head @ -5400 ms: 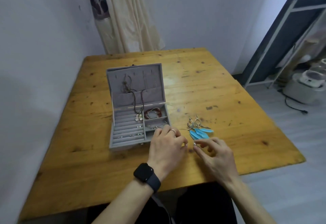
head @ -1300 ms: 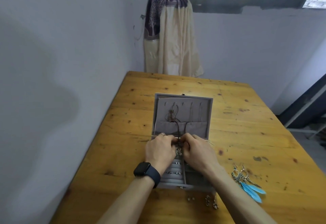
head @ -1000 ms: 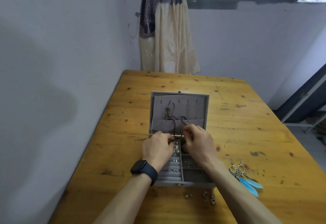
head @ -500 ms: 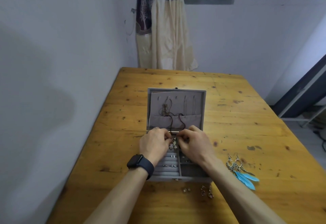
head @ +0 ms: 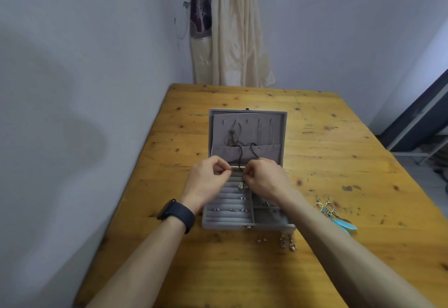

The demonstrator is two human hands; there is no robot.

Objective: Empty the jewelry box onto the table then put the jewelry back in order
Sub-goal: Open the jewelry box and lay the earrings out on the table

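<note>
A grey velvet jewelry box (head: 247, 225) lies open on the wooden table (head: 339, 152), lid laid back. A dark cord necklace (head: 238, 149) hangs from a hook in the lid and runs down over the lid pocket. My left hand (head: 208, 181) and my right hand (head: 264, 179) hover over the box's hinge, each pinching an end of the cord; its silver pendant (head: 240, 186) dangles between them above the ring rolls. Small rings sit in the ring rolls (head: 230, 210). Blue feather earrings (head: 335, 215) lie right of the box.
Small silver earrings (head: 288, 242) and studs (head: 261, 240) lie on the table just in front of the box. A wall runs close along the table's left edge. A tied curtain (head: 230, 31) hangs behind the far edge. A dark frame stands at the right.
The hands have drawn slightly apart over the hinge, and the pendant now hangs visible between them. Five seconds ago they were at the box's front right corner, near the feather earrings.
</note>
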